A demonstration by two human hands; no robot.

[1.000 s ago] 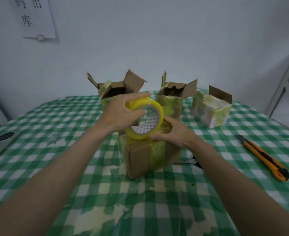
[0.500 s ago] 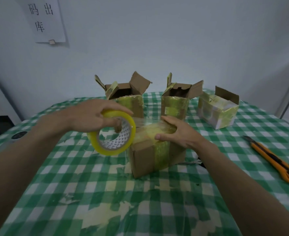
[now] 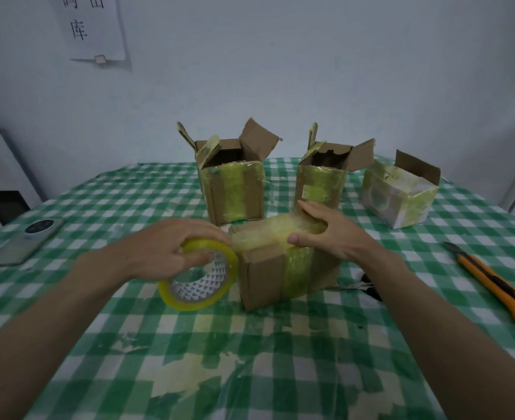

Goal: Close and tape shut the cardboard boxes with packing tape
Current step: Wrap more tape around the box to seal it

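Head view: the left hand (image 3: 171, 247) grips the packing tape roll (image 3: 198, 275) just left of the closed cardboard box (image 3: 283, 268); the right hand (image 3: 332, 234) presses flat, fingers spread, on its top.

A paper sheet (image 3: 91, 25) on the wall bears the character 库, with two cut-off characters above it.

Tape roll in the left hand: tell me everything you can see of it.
The tape roll is a ring of yellowish clear packing tape on a white core printed with small grey triangles. The left hand grips its top edge, fingers curled into the core. It is tilted, beside the left face of the closed box, with a stretch of tape running onto the box top.
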